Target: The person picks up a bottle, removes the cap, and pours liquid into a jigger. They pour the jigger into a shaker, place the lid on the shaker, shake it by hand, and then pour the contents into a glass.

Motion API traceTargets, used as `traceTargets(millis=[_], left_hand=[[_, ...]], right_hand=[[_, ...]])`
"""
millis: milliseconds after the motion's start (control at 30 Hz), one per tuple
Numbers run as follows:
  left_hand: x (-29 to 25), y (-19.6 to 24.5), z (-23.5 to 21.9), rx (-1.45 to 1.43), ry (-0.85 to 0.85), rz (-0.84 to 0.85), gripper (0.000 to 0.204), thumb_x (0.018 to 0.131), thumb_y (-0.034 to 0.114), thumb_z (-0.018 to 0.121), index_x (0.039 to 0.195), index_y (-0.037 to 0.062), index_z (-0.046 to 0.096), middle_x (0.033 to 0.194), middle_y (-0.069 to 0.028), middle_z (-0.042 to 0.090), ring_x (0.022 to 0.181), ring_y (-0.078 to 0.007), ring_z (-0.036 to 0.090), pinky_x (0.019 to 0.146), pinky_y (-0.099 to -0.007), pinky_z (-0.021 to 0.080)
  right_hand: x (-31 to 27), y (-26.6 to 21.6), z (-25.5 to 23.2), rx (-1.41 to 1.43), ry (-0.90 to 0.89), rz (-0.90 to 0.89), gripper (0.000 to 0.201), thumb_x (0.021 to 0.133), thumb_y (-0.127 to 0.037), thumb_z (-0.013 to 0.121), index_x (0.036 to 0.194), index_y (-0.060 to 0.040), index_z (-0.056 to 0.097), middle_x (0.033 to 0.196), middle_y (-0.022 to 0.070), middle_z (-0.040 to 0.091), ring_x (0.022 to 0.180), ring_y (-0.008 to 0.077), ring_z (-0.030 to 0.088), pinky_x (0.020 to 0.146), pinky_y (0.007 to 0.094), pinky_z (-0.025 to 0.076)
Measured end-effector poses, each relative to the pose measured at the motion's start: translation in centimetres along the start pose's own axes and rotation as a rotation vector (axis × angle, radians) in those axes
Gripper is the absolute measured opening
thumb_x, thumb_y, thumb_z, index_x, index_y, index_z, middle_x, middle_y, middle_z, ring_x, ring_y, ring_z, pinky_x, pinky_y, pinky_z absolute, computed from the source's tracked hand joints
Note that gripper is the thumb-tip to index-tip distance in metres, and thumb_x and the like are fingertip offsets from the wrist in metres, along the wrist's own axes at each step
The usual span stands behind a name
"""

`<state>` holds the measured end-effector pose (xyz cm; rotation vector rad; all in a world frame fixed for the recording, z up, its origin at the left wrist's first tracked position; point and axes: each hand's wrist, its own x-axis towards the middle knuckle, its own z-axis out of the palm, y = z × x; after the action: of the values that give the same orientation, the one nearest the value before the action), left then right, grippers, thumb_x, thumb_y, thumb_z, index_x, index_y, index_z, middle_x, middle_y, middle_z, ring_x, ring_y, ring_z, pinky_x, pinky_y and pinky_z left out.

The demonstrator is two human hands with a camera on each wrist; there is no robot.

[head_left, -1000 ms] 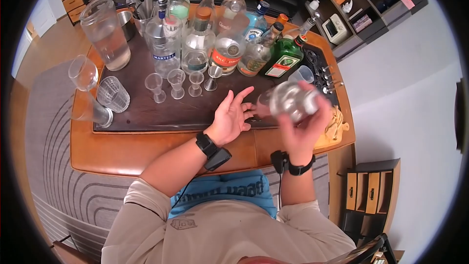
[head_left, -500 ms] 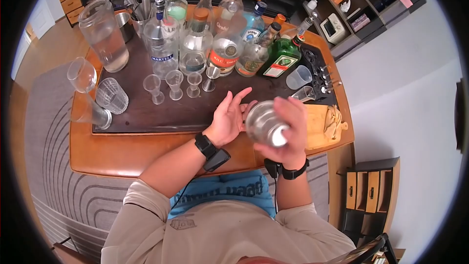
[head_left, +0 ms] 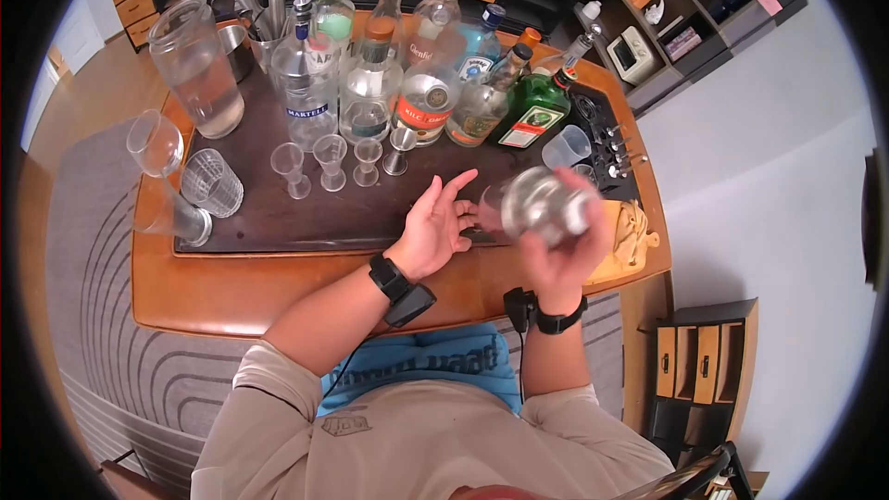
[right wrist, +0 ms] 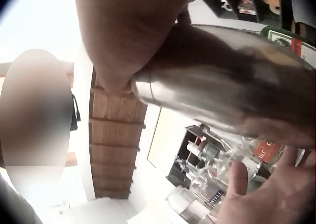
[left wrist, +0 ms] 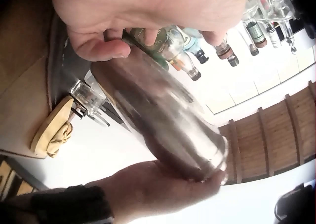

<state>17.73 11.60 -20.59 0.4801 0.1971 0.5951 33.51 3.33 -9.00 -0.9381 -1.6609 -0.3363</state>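
Note:
A shiny metal cocktail shaker (head_left: 539,208), blurred in the head view, is held up over the front right of the table. Around its right end curl the fingers of my right hand (head_left: 569,250). My left hand (head_left: 432,230) is at the other end, palm up, fingers loosely spread. In the left wrist view the shaker (left wrist: 163,110) slants between both hands, its upper end right at the left thumb. The right wrist view shows the shaker's side (right wrist: 222,86) close up, with the left hand's fingers (right wrist: 239,179) extended below it.
Several liquor bottles (head_left: 428,97) stand along the back, with small measuring glasses (head_left: 331,162) and a metal jigger (head_left: 398,150) before them. At left are a water pitcher (head_left: 199,69) and glasses (head_left: 213,182). A wooden board (head_left: 616,264) with a cloth (head_left: 633,231) lies at right.
The shaker and right hand swung left toward the left hand, then back right and away from it. The left hand stayed nearly in place.

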Motion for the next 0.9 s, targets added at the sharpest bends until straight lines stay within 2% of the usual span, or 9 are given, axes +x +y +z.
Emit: traceTargets(millis=[67,133,367,467,533,667,767,833,900], left_hand=[[-0.1,-0.1,-0.3,0.022,-0.011,-0.012,0.09,0.104,0.081,0.035,0.172,0.0221,0.031,0.128,-0.0066,0.056,0.109,-0.0201,0.055,0.065,-0.0257,0.037],[0.0,0.0,-0.1,0.034,0.031,-0.028,0.091,0.104,0.08,0.035,0.172,0.0205,0.031,0.128,-0.0083,0.058,0.108,-0.0205,0.056,0.065,-0.0258,0.037],[-0.2,0.5,2.0,-0.068,0.126,0.021,0.089,0.104,0.079,0.036,0.171,0.0201,0.032,0.125,-0.0067,0.059,0.105,-0.0199,0.055,0.065,-0.0261,0.035],[-0.2,0.3,0.3,0.031,0.026,0.002,0.088,0.105,0.078,0.035,0.171,0.0205,0.033,0.124,-0.0049,0.059,0.105,-0.02,0.056,0.065,-0.0265,0.034],[-0.1,0.0,-0.1,0.036,0.067,-0.004,0.087,0.105,0.078,0.035,0.171,0.0208,0.034,0.123,-0.0042,0.059,0.103,-0.0191,0.056,0.064,-0.0269,0.033],[0.1,-0.1,-0.1,0.03,0.023,0.002,0.088,0.105,0.078,0.035,0.171,0.021,0.033,0.123,-0.0038,0.057,0.104,-0.0184,0.054,0.065,-0.0262,0.033],[0.0,0.4,0.1,0.023,0.012,0.04,0.087,0.105,0.078,0.034,0.171,0.0208,0.034,0.122,-0.0037,0.057,0.105,-0.0181,0.053,0.065,-0.0259,0.033],[-0.2,0.5,0.6,0.057,0.055,0.036,0.086,0.106,0.077,0.033,0.171,0.0207,0.034,0.121,-0.0038,0.058,0.103,-0.0177,0.054,0.065,-0.0256,0.034],[-0.1,0.2,0.1,0.041,0.04,0.027,0.085,0.106,0.077,0.033,0.171,0.0208,0.034,0.121,-0.0037,0.058,0.103,-0.0173,0.054,0.065,-0.0256,0.034]], right_hand=[[0.2,-0.1,0.0,0.171,0.27,0.462,0.076,0.093,-0.008,0.078,0.159,-0.011,0.039,0.141,0.025,0.063,0.126,0.0309,0.065,0.109,0.0473,0.052],[0.9,-0.2,-0.4,0.148,0.308,0.569,0.075,0.093,0.001,0.074,0.159,-0.0074,0.04,0.143,0.0252,0.062,0.127,0.031,0.064,0.11,0.0445,0.052],[1.1,-1.0,-1.1,-0.076,-0.39,-0.266,0.072,0.093,-0.017,0.082,0.155,-0.0159,0.047,0.148,0.0275,0.06,0.134,0.0422,0.062,0.11,0.0561,0.05],[-0.8,0.1,0.0,0.176,0.088,0.364,0.074,0.095,-0.01,0.077,0.159,-0.0101,0.04,0.152,0.0265,0.053,0.133,0.0363,0.06,0.11,0.0477,0.051],[0.1,-0.1,0.6,0.137,0.234,0.543,0.076,0.095,-0.008,0.075,0.16,-0.0072,0.036,0.155,0.0267,0.051,0.133,0.035,0.059,0.11,0.044,0.052],[-0.9,0.3,-0.7,0.019,-0.159,-0.061,0.078,0.095,-0.015,0.079,0.162,-0.0174,0.038,0.15,0.0294,0.056,0.138,0.0421,0.058,0.11,0.057,0.049],[0.0,-0.2,-1.0,0.007,-0.271,-0.215,0.08,0.097,-0.015,0.077,0.163,-0.0153,0.033,0.154,0.0275,0.052,0.137,0.0388,0.058,0.11,0.0532,0.051],[-1.8,-0.1,0.3,0.153,0.14,0.354,0.082,0.099,-0.016,0.077,0.165,-0.0129,0.028,0.158,0.0243,0.047,0.136,0.0324,0.057,0.11,0.0481,0.052],[-0.8,-1.0,0.7,0.126,0.246,0.496,0.081,0.1,-0.015,0.075,0.165,-0.0113,0.027,0.16,0.0242,0.044,0.135,0.0313,0.056,0.11,0.0454,0.052]])
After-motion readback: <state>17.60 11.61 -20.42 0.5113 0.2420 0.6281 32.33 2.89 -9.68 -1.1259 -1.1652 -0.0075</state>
